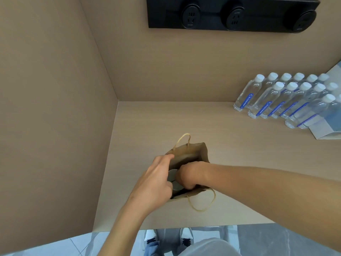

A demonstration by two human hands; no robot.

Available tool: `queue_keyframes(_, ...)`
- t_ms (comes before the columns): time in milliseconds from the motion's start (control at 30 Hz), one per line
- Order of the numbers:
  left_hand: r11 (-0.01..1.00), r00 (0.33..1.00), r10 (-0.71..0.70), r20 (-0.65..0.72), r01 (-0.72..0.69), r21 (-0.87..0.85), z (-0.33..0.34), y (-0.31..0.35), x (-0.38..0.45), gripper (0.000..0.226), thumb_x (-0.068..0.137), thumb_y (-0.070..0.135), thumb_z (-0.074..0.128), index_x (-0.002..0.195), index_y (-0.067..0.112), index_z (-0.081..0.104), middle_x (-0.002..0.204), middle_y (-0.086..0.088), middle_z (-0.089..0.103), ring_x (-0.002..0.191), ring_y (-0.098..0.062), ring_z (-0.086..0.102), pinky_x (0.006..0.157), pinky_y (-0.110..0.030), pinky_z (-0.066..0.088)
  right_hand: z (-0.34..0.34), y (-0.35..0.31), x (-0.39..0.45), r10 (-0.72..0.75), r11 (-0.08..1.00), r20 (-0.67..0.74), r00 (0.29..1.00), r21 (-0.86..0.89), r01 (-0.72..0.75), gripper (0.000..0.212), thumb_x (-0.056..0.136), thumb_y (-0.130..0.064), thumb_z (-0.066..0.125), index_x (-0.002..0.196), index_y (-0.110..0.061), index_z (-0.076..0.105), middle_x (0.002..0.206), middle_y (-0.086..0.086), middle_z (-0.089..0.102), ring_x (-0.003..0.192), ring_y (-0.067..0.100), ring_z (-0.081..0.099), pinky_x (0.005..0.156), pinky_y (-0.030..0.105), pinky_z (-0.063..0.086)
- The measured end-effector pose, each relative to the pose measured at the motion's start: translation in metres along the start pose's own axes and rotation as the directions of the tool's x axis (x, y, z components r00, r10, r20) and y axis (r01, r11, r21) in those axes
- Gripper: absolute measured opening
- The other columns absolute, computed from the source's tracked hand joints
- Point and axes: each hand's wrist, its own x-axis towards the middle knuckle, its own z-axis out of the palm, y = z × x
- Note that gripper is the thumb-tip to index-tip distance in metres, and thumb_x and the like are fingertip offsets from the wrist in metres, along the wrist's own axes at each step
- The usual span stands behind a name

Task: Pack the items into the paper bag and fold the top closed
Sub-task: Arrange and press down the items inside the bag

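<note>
A brown paper bag (pixel 191 150) with twine handles stands open on the wooden counter (pixel 230 163), near its front edge. My left hand (pixel 156 180) grips the bag's left rim and holds the mouth apart. My right hand (pixel 188 174) reaches down into the mouth, its fingers curled around a grey round item (pixel 172 174) whose top shows between both hands. The lower part of that item and the bag's inside are hidden by my hands.
Several clear water bottles (pixel 276 100) with white caps and blue labels stand in rows at the back right, beside a white box (pixel 324 130). A wooden side wall (pixel 55 108) closes off the left. A black socket strip (pixel 232 13) hangs on the back wall.
</note>
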Motion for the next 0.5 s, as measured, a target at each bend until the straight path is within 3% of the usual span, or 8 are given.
queue_keyframes(100, 1.000, 1.000, -0.010, -0.004, 0.010, -0.013, -0.001, -0.001, 0.000, 0.074, 0.072, 0.002, 0.042, 0.135, 0.039, 0.029, 0.139, 0.014, 0.034, 0.114, -0.021, 0.051, 0.093, -0.041, 0.048, 0.004, -0.002, 0.004, 0.009, 0.998, -0.049, 0.999, 0.059, -0.006, 0.029, 0.098, -0.009, 0.047, 0.125, -0.003, 0.057, 0.106, 0.013, 0.059, 0.086, 0.023, 0.053, 0.063, 0.026, 0.042)
queue_keyframes(200, 0.999, 1.000, 0.006, -0.017, -0.006, -0.041, -0.002, 0.000, 0.001, 0.072, 0.075, 0.001, 0.043, 0.133, 0.041, 0.031, 0.137, 0.014, 0.036, 0.110, -0.020, 0.051, 0.090, -0.035, 0.048, 0.008, -0.003, 0.007, 0.058, 0.988, -0.110, 0.992, 0.151, -0.041, 0.034, 0.097, -0.010, 0.050, 0.130, -0.005, 0.052, 0.119, 0.011, 0.062, 0.092, 0.026, 0.058, 0.069, 0.034, 0.045)
queue_keyframes(367, 0.996, 0.999, 0.046, -0.019, -0.047, -0.071, -0.002, 0.002, 0.002, 0.064, 0.081, 0.004, 0.042, 0.129, 0.045, 0.035, 0.129, 0.015, 0.041, 0.087, -0.016, 0.056, 0.078, -0.038, 0.053, 0.013, -0.007, 0.012, 0.032, 0.989, -0.066, 0.997, 0.148, -0.022, 0.033, 0.099, -0.010, 0.046, 0.131, -0.007, 0.052, 0.129, 0.012, 0.058, 0.115, 0.029, 0.056, 0.089, 0.038, 0.045)
queue_keyframes(500, 0.997, 0.999, 0.044, -0.025, -0.045, -0.067, -0.002, 0.004, 0.002, 0.060, 0.082, 0.007, 0.041, 0.127, 0.045, 0.037, 0.128, 0.014, 0.042, 0.086, -0.017, 0.056, 0.079, -0.042, 0.053, 0.010, -0.008, 0.010, 0.013, 0.990, -0.136, 0.991, 0.137, 0.006, 0.031, 0.098, -0.009, 0.046, 0.127, -0.008, 0.055, 0.127, 0.011, 0.058, 0.113, 0.028, 0.056, 0.086, 0.037, 0.044)
